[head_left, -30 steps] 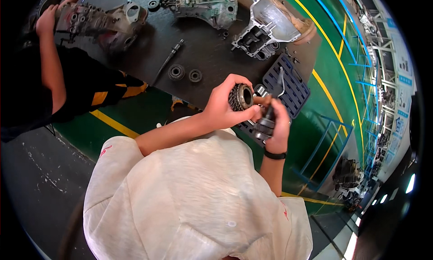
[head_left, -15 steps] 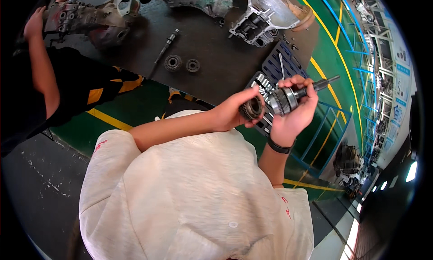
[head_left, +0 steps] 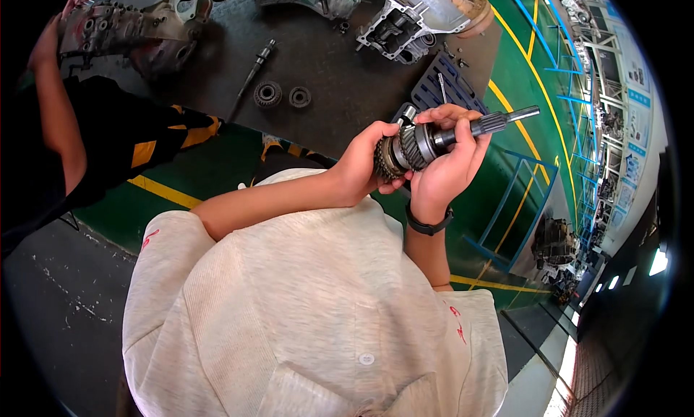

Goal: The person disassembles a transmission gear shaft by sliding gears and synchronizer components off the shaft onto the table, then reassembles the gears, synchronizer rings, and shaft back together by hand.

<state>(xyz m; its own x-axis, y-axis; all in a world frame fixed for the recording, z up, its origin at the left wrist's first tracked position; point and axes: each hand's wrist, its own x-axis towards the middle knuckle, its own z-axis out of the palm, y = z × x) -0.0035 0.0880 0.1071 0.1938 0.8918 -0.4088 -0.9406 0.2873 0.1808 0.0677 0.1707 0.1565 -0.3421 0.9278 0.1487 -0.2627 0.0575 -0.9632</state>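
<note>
My right hand (head_left: 442,173) is wrapped round a steel gear shaft (head_left: 493,122), whose splined end points up to the right. Toward its other end sits a helical gear (head_left: 414,146). My left hand (head_left: 359,164) grips a dark toothed gear ring (head_left: 388,159) with the thumb on top and the fingers beneath. This ring is up against the geared end of the shaft; whether it is seated on it I cannot tell. Both hands are held in front of my chest, past the table's near edge. My palms and fingers hide part of the shaft.
On the dark table (head_left: 318,70) lie a thin shaft (head_left: 255,69), two bearings (head_left: 267,94) and a blue tool case (head_left: 448,84). An opened silver gearbox housing (head_left: 423,19) stands at the far right. At left, another person's arm (head_left: 58,121) reaches to a rusty gearbox (head_left: 130,30).
The gear ring in my left hand was apart from the shaft and is now against its geared end. My right hand has moved slightly left with the shaft.
</note>
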